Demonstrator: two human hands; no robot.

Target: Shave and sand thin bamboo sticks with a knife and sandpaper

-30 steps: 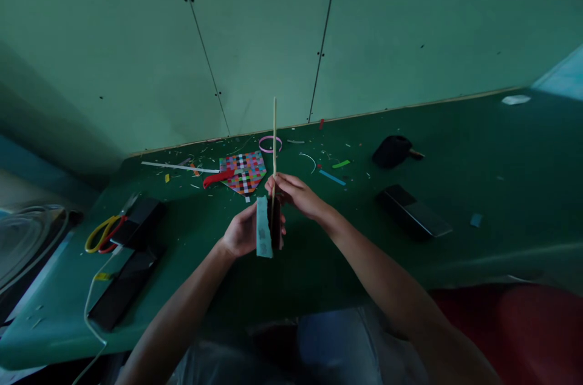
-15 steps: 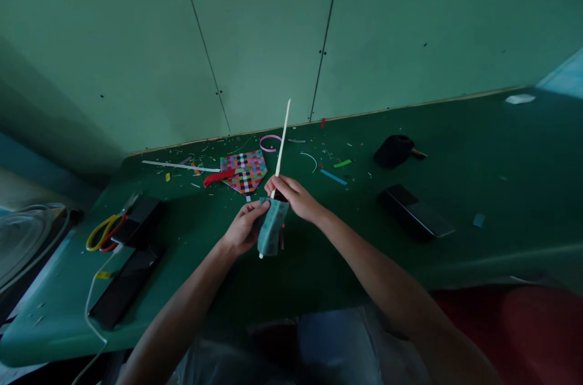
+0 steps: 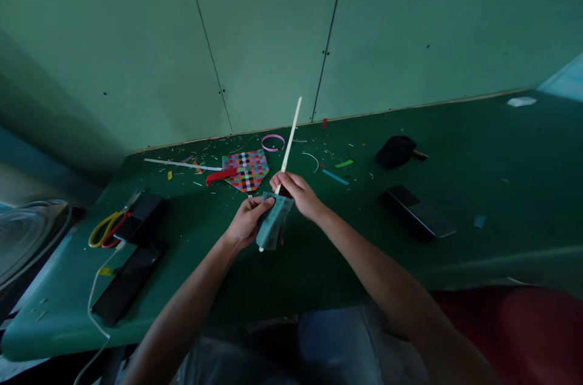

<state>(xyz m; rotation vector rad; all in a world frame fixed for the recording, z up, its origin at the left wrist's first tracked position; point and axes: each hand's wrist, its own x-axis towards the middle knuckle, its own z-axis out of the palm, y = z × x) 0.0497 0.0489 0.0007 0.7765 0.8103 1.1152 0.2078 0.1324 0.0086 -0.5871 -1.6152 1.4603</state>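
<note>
A long pale thin stick [image 3: 292,130] slants up and to the right in front of me. My right hand [image 3: 291,186] pinches it partway down its length. Lower down, a blue-green sheet [image 3: 274,222] with faint dark marks, which looks like sandpaper, lies around the stick. My left hand [image 3: 246,221] grips this sheet, its thumb pressed on the upper left edge. The stick's lower end pokes out just below the sheet. Beyond my hands lies a colourful woven mat [image 3: 255,161], with a red-handled cutter [image 3: 221,176] on it.
Scissors [image 3: 104,229], a black box [image 3: 142,219], a dark flat case [image 3: 125,288] and a white cable [image 3: 91,306] lie left. A black pouch [image 3: 395,152] and a phone-like device [image 3: 416,212] lie right. Paper strips and scraps litter the green table [image 3: 346,263] before the wall.
The stick's top has leaned a little further right, and its lower end sticks out less below the sheet. My left thumb and the sheet have shifted slightly; both hands keep their grip.
</note>
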